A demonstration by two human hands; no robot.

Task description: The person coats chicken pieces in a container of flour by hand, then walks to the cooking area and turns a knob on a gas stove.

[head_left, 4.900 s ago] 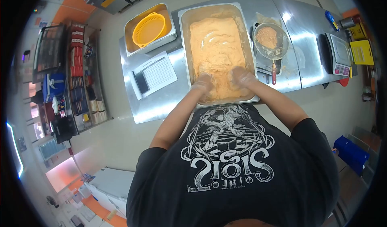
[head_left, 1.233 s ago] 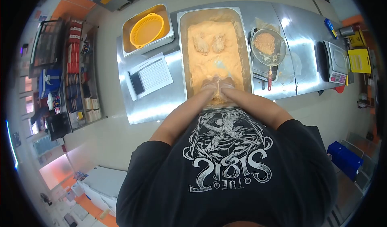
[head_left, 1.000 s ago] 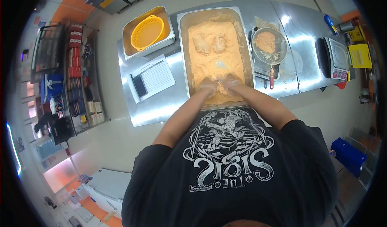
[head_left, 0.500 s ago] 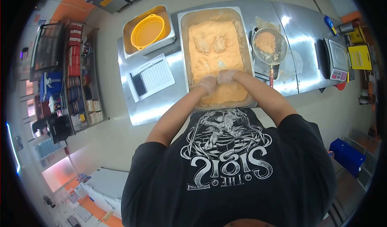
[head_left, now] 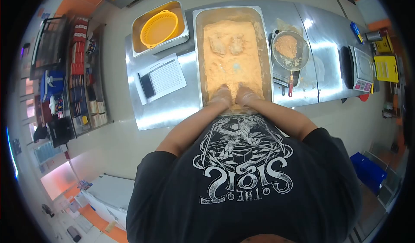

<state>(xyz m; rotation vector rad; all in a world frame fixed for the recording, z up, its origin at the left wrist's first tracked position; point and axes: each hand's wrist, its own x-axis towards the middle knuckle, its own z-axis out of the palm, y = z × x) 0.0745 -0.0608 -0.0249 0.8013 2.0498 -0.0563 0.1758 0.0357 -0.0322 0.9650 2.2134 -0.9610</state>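
Note:
A deep metal pan (head_left: 199,57) holds a bed of orange-tinted powder (head_left: 233,72) that looks like breading flour. Two lumpy coated pieces lie in its far half, one on the left (head_left: 217,47) and one on the right (head_left: 237,45). My left hand (head_left: 221,97), in a clear glove, reaches into the powder near the pan's close end. Beside it, a small gap away, my right hand (head_left: 246,96) is gloved too and pushes into the same powder. The fingertips of both are sunk in the powder, so I cannot see what they hold, if anything.
To the left stands a metal tub (head_left: 186,31) with a yellow basket (head_left: 149,40) in it, above a white gridded board (head_left: 176,81). On the right are a sieve (head_left: 298,61) with orange crumbs, a digital scale (head_left: 362,66) and a yellow tray (head_left: 385,69).
Both hands have come back toward my body and moved slightly apart. Their fingers now point into the powder near the close end. The coated pieces stay put.

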